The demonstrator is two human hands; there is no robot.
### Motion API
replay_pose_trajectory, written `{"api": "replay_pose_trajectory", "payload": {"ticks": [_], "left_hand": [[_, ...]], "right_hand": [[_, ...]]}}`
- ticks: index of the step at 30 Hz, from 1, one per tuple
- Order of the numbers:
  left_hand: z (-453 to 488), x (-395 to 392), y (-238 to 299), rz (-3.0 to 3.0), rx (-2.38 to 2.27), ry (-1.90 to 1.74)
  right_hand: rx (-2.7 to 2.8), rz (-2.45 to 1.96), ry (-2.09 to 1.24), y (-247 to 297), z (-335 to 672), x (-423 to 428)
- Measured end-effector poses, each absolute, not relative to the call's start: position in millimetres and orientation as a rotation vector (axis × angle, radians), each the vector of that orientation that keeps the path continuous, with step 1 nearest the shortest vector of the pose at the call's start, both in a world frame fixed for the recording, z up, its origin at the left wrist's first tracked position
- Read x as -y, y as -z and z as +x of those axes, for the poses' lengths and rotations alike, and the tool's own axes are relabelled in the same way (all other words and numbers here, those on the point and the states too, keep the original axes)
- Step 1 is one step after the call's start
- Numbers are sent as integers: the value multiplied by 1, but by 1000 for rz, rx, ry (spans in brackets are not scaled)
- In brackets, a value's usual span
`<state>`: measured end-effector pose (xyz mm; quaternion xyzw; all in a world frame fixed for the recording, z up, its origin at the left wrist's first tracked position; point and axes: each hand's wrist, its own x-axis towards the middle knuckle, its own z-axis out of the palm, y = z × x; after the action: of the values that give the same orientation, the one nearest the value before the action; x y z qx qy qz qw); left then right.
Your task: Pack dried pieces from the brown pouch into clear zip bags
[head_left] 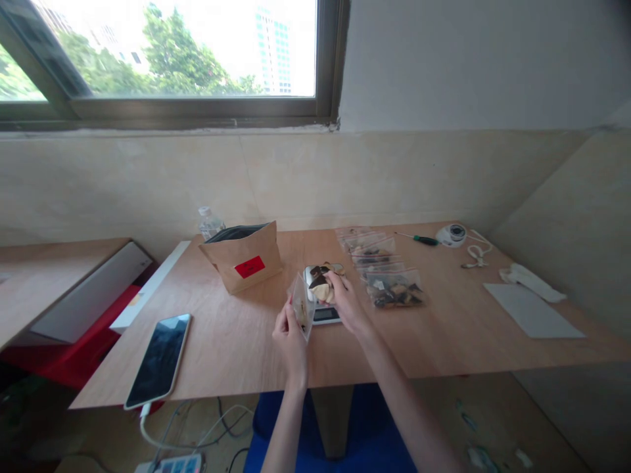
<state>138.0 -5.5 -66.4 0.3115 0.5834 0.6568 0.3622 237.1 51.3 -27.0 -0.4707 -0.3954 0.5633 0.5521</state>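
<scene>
My left hand is closed on a small clear zip bag, held upright with a few small pale bits inside. The fingers of my right hand are pinched on dried slices, dark brown and pale cream, just right of the bag. Under them lies a white digital kitchen scale, its dark display facing me. More slices lie over the scale's top, and my right hand partly hides them. I cannot tell how many slices are between my fingers.
Several filled zip bags lie in a row right of the scale. A brown paper pouch stands open at the left, before a plastic bottle. A phone, a screwdriver, a white camera and a white sheet also lie there.
</scene>
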Motion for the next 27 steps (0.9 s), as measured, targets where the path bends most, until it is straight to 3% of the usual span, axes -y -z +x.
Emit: {"api": "replay_pose_trajectory", "payload": {"ticks": [5, 12, 21, 27], "left_hand": [[144, 11, 65, 987, -1553, -1684], [146, 15, 62, 984, -1562, -1724], [140, 15, 72, 933, -1534, -1740], [137, 15, 71, 878, -1498, -1747]], "right_hand": [[1278, -1276, -1259, 24, 228, -45], [1761, -1497, -715, 39, 218, -40], [2025, -1585, -684, 16, 215, -26], [2124, -1928, -623, 4, 211, -23]]}}
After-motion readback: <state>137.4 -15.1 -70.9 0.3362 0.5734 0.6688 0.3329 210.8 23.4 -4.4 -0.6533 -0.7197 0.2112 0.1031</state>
